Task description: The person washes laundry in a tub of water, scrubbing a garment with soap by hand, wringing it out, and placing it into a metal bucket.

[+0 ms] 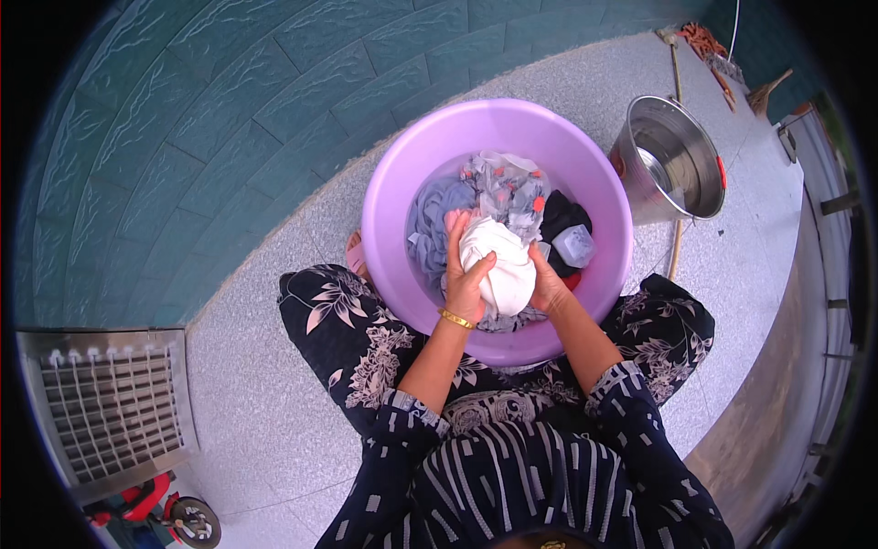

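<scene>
Between both palms I hold a bunched white cloth over a purple plastic tub that sits between my knees. My left hand, with a gold bracelet at its wrist, grips the cloth's left side. On the opposite side my right hand presses against it. Under and around them lie a blue-grey cloth at the left and a grey printed cloth with orange spots at the far side. A black cloth and a pale translucent block rest to the right. The hands partly cover the clothes beneath.
A metal bucket stands right of the tub, over a long wooden pole. Mops and a broom are in the far right corner. A green tiled wall runs along the left; a metal grille stands lower left.
</scene>
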Available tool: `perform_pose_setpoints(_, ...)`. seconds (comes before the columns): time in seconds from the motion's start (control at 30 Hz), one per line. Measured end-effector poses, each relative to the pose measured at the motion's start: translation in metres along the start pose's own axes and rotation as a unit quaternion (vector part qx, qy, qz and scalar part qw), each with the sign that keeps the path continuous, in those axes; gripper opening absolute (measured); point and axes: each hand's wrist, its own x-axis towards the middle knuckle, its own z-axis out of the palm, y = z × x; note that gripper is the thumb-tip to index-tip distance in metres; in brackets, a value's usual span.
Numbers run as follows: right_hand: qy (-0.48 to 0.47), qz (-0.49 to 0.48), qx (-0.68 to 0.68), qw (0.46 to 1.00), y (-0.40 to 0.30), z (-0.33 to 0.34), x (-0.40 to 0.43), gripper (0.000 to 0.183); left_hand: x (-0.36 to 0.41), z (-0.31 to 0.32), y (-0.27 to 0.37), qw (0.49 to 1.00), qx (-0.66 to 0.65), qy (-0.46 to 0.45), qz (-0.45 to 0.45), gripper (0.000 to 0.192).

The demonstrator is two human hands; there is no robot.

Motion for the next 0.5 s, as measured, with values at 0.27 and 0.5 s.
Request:
perform_pose_setpoints(0.27,0.145,-0.317,-0.273,0.897,0.006,0.018,0.014,0.033,0.021,-0.051,-0.02,0.995,-0.032,0.064,-0.068,0.037)
perform_pose_setpoints(0.5,0.086,-0.514,-0.67,0.528,0.019,0.082,-0.015,0.026,0.026,-0.045,0.0,0.943,-0.188,0.013,-0.273,0.037)
